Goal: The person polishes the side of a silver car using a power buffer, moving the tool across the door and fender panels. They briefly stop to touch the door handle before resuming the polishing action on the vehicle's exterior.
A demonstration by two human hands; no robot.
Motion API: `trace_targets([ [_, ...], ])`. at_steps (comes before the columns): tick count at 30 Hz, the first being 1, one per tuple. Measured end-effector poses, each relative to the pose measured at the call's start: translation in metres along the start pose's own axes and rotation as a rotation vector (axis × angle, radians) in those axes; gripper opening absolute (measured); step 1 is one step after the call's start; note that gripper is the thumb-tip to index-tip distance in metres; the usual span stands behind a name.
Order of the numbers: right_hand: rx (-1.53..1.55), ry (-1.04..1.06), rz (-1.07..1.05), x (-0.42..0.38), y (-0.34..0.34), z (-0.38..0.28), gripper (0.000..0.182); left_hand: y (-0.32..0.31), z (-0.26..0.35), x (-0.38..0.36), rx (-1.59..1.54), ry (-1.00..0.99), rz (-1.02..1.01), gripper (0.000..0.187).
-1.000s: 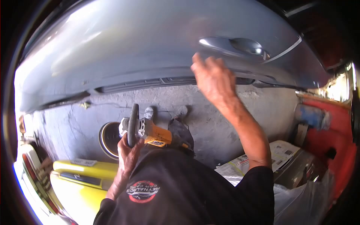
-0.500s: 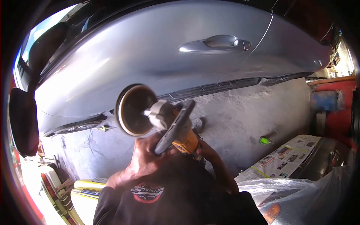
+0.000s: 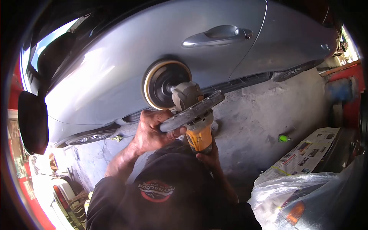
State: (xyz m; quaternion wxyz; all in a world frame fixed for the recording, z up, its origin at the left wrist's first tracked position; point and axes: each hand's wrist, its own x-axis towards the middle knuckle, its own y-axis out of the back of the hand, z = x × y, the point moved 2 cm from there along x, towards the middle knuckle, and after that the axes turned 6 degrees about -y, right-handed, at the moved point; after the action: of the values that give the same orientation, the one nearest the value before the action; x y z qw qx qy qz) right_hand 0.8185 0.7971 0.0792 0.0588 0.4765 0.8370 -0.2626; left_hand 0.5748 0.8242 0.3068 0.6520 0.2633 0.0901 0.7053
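Note:
My left hand is wrapped round the dark loop handle of an orange and grey car polisher. Lower and to the right, my right hand grips the rear of the polisher's body, its fingers partly hidden. The round polishing pad, with a pale blurred rim, is at the lower part of a silver car door. It looks to be against the panel, though the contact face is hidden. To the right of the pad is the door handle.
A side mirror juts out at left. On the concrete floor lies a bright green bottle. Newspaper-covered car parts and clear plastic sheeting are at lower right. A blue container stands at far right.
Both hands have carried the polisher up and to the right, bringing its pad from in front of the sill onto the lower door. The view has also shifted and tilted slightly.

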Motion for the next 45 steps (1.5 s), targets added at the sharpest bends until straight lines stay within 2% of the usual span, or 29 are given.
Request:
trace_targets([
  [4,-0.095,0.043,0.098,0.013,-0.013,-0.010,0.107,0.005,-0.008,0.011,0.047,-0.098,-0.017,0.025],
  [10,0.110,0.121,0.135,0.026,-0.011,0.003,0.111,0.002,-0.009,0.025,0.103,-0.222,-0.060,0.027],
  [13,0.094,0.098,0.136,0.030,0.001,0.002,0.113,-0.007,-0.009,0.038,0.085,-0.259,-0.067,0.029],
  [16,0.042,0.143,0.158,0.033,0.021,0.027,0.097,-0.013,-0.010,0.041,0.050,-0.221,-0.089,0.030],
  [19,0.001,0.212,0.142,0.037,0.023,0.027,0.103,-0.008,-0.002,0.039,0.134,-0.261,-0.073,0.028],
  [22,-0.053,0.224,0.144,0.033,0.009,0.007,0.104,0.012,0.010,0.030,0.138,-0.253,-0.048,0.023],
  [25,-0.357,0.257,0.059,0.028,0.012,-0.005,0.108,0.031,0.008,0.024,-0.098,-0.289,0.048,0.021],
  [26,-0.425,0.280,0.066,0.025,0.009,-0.019,0.104,0.035,0.005,0.023,-0.124,-0.298,0.065,0.021],
  [30,-0.400,0.234,0.134,0.013,0.004,-0.060,0.103,0.040,0.002,0.031,-0.185,-0.316,0.125,0.024],
  [32,-0.419,0.146,0.198,0.002,0.004,-0.081,0.104,0.038,0.003,0.035,-0.202,-0.286,0.076,0.029],
  [38,-0.409,0.142,0.310,-0.020,0.033,-0.126,0.107,0.006,0.024,0.082,-0.169,-0.314,0.023,0.032],
  [41,-0.283,0.276,0.384,-0.015,0.060,-0.126,0.102,-0.021,0.036,0.117,-0.138,-0.354,0.013,0.030],
  [45,-0.176,0.197,0.413,-0.013,0.102,-0.128,0.102,-0.066,0.054,0.165,-0.168,-0.341,-0.005,0.024],
])
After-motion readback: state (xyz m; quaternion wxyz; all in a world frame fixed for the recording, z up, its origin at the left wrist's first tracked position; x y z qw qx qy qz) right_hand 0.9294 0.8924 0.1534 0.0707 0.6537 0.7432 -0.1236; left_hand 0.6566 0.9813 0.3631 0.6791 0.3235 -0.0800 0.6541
